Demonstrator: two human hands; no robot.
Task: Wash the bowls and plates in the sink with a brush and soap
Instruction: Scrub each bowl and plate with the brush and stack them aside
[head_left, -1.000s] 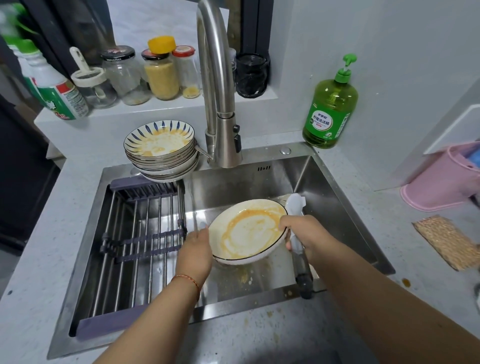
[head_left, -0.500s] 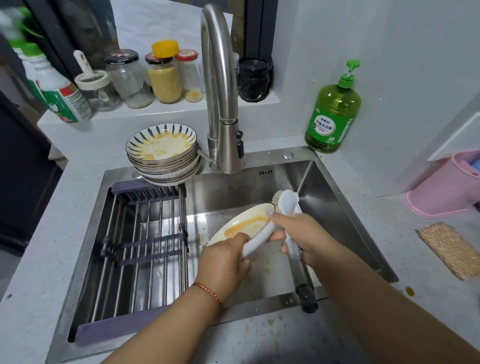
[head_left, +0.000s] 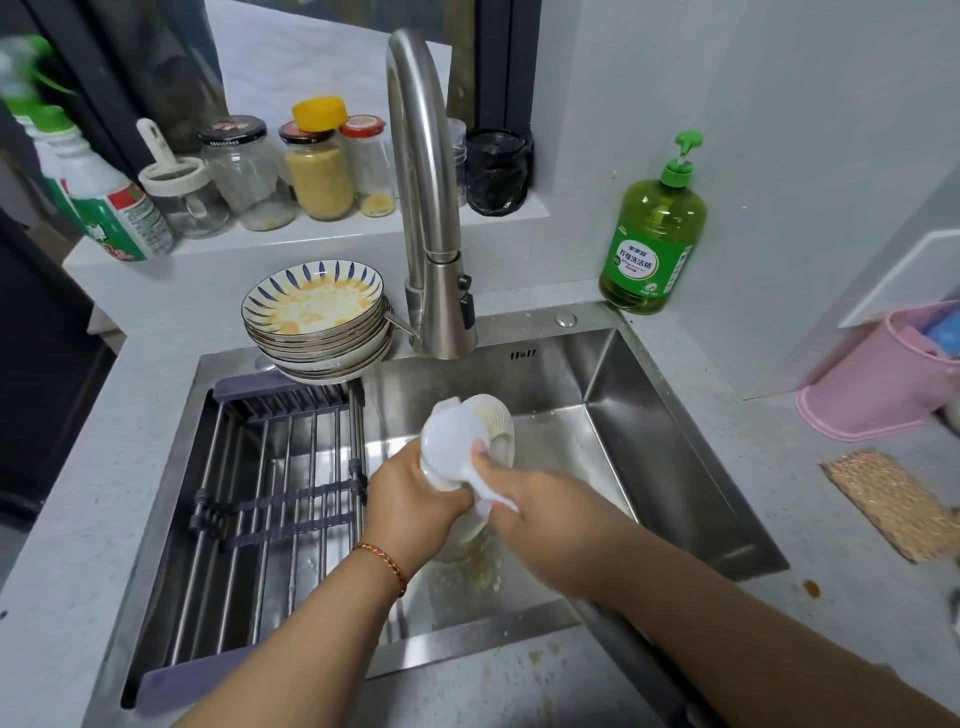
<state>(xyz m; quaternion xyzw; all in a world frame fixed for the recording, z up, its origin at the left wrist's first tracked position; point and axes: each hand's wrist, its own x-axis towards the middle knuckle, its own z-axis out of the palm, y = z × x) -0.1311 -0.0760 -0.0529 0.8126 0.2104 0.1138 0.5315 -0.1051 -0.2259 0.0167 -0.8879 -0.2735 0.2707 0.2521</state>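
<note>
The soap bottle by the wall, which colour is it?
Green, with a green pump, in the head view.

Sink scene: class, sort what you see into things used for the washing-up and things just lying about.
In use: bowl, brush, left hand, right hand, stacked dirty bowls, soap bottle, sink.
Lying about: jars, pink bucket, woven mat.

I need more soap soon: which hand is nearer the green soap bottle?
Right. The right hand is in the sink below the soap bottle; the left hand is farther left.
</note>
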